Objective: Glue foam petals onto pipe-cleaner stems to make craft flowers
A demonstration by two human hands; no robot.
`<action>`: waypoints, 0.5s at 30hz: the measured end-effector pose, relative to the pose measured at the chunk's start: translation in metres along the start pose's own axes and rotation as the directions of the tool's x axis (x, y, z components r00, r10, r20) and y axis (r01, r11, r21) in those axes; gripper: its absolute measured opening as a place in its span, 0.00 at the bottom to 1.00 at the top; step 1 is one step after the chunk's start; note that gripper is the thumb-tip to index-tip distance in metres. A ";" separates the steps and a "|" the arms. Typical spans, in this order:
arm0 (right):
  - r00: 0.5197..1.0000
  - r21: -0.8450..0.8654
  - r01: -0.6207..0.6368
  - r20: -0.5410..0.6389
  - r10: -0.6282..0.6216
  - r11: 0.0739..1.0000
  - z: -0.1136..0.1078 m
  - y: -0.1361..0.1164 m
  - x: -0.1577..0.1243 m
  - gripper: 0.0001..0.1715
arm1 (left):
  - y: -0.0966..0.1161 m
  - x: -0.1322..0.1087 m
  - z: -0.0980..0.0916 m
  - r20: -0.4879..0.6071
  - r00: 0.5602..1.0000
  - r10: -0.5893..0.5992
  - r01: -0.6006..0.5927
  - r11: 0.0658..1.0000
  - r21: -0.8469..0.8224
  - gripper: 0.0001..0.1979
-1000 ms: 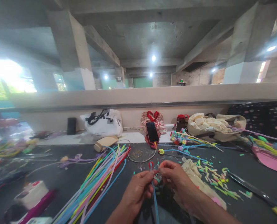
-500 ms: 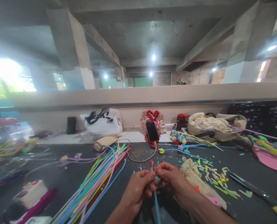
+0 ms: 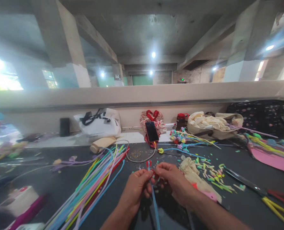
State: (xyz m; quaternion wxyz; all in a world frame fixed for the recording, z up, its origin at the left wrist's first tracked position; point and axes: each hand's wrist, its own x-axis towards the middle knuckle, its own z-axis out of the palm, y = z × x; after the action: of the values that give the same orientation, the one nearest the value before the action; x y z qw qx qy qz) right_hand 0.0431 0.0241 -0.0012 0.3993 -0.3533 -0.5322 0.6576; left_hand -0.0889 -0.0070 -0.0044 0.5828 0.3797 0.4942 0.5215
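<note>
Low in the middle of the head view, my left hand (image 3: 139,185) pinches a blue pipe cleaner (image 3: 155,206) between thumb and fingers. Its stem hangs down toward me below the grip. A small red pipe-cleaner loop (image 3: 149,164) stands up at its top end. My right hand (image 3: 172,177) is beside it, thumb and forefinger closed on a red bit of pipe cleaner at the same piece. The fingertips hide how the red and blue parts join. To the left lies a bundle of pipe cleaners (image 3: 96,185) in many colours.
Cut scraps (image 3: 213,174) lie right of a crumpled cream cloth (image 3: 192,169). Long scissors (image 3: 246,182) are at far right. Behind stand a phone (image 3: 151,131), a white bag (image 3: 98,124) and finished pipe-cleaner flowers (image 3: 180,136). A cable (image 3: 142,161) curves across the black table.
The view has turned slightly right, so everything sits farther left. My right fingers have drawn a little away from my left fingertips; both hands keep their pinch.
</note>
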 end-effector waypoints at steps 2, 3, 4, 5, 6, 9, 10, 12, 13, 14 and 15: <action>0.994 -0.077 0.064 -0.081 -0.070 0.995 -0.012 -0.017 -0.002 0.10 | 0.001 0.000 -0.001 0.017 1.000 -0.020 0.020 1.000 -0.010 0.16; 0.983 -0.109 0.109 -0.133 -0.123 0.988 -0.020 -0.025 -0.003 0.10 | 0.001 0.000 -0.001 0.031 0.999 -0.032 0.033 0.999 -0.013 0.16; 0.969 -0.120 0.148 -0.180 -0.169 0.982 -0.028 -0.033 -0.006 0.11 | 0.000 0.001 -0.001 0.048 0.998 -0.045 0.046 0.999 -0.013 0.16; 0.960 -0.121 0.164 -0.209 -0.186 0.979 -0.037 -0.040 -0.010 0.12 | 0.000 0.001 -0.002 0.069 0.996 -0.055 0.056 0.998 -0.008 0.16; 0.958 -0.127 0.162 -0.216 -0.187 0.979 -0.046 -0.044 -0.015 0.13 | -0.001 0.001 -0.002 0.090 0.994 -0.062 0.063 0.998 -0.002 0.16; 0.971 -0.332 0.095 -0.178 -0.161 0.938 -0.068 -0.042 -0.035 0.09 | -0.002 0.000 -0.001 0.150 0.986 -0.072 0.070 0.997 0.015 0.16; 0.976 -0.447 0.043 -0.172 -0.133 0.894 -0.073 -0.037 -0.043 0.07 | -0.002 -0.001 -0.001 0.166 0.983 -0.076 0.074 0.997 0.016 0.16; 0.977 -0.705 0.000 -0.150 -0.150 0.709 -0.081 -0.028 -0.057 0.08 | -0.001 -0.003 0.001 0.180 0.980 -0.088 0.085 0.996 0.021 0.16; 0.972 -0.823 -0.011 -0.143 -0.188 0.568 -0.083 -0.024 -0.064 0.10 | 0.000 -0.004 0.002 0.185 0.978 -0.095 0.091 0.995 0.027 0.15; 0.967 -0.909 -0.018 -0.121 -0.223 0.416 -0.084 -0.021 -0.070 0.11 | 0.001 -0.006 0.002 0.190 0.976 -0.102 0.097 0.995 0.036 0.15; 0.968 -0.957 -0.024 -0.094 -0.232 0.288 -0.085 -0.019 -0.075 0.11 | 0.001 -0.007 0.003 0.192 0.976 -0.105 0.098 0.994 0.043 0.14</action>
State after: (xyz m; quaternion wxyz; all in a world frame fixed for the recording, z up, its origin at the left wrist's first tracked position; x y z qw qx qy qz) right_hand 0.1538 -0.0055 0.0049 0.2085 -0.5539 -0.7932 0.1432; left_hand -0.0860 -0.0134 -0.0017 0.6476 0.4126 0.4625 0.4432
